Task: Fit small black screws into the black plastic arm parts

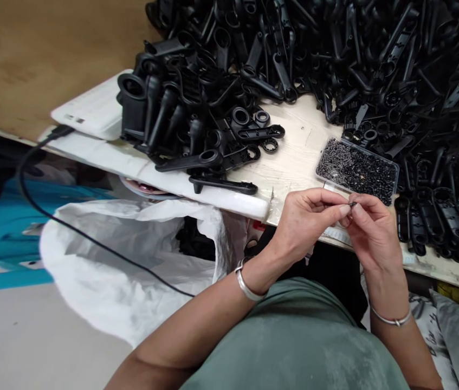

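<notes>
My left hand [308, 219] and my right hand [371, 230] meet in front of my body at the table's edge, fingertips together. Between them is a small black part [351, 204], pinched by thumb and finger of each hand; it is too small to name its kind. Just beyond my fingers lies a clear plastic box [357, 168], its one side filled with small grey pieces and the other with small black ones. My fingers partly cover the box's near edge.
A big heap of black plastic arm-shaped parts [282, 59] covers the table's back and right. More parts [196, 130] are piled at the left, beside a white device [91, 108] with a black cable [91, 234]. Below the edge hangs an open white sack [103, 271] with black pieces inside.
</notes>
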A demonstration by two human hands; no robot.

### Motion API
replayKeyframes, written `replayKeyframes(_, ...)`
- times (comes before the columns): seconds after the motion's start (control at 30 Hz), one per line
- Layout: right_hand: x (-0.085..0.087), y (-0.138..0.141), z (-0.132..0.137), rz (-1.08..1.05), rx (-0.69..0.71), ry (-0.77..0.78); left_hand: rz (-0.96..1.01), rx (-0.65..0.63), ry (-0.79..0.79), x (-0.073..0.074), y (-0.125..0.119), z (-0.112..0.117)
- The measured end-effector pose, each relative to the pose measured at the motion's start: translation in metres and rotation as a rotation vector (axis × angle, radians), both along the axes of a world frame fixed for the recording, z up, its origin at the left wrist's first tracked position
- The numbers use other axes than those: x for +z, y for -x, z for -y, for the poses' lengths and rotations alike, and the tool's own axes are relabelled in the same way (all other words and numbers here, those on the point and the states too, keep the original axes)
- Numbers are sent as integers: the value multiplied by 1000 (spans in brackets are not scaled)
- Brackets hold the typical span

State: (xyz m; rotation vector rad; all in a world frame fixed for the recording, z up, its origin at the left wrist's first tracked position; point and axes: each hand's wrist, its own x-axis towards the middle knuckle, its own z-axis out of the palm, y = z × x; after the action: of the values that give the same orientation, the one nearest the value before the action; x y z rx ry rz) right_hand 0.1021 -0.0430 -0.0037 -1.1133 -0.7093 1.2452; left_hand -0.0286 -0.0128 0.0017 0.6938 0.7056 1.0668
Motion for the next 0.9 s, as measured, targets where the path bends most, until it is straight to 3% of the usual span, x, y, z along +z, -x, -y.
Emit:
replayKeyframes(0.37, 1, -5, 7, 352, -55, -81, 38, -8, -22, -4, 0, 1)
replayKeyframes(0.53, 12, -7, 16, 987, -112, -314, -48, 7, -90, -4, 1, 0)
replayKeyframes(0.67, 21, -14, 16, 1424, 0, -526, -154, 22, -147, -8, 3, -1)
replayKeyframes(0.77, 23, -18, 11, 1517, 55, -535, -220, 19, -210, -8, 7, -5)
replayKeyframes(0.9, 21, -16, 5, 1423, 25, -493, -351, -48, -376, -1, 18, -11)
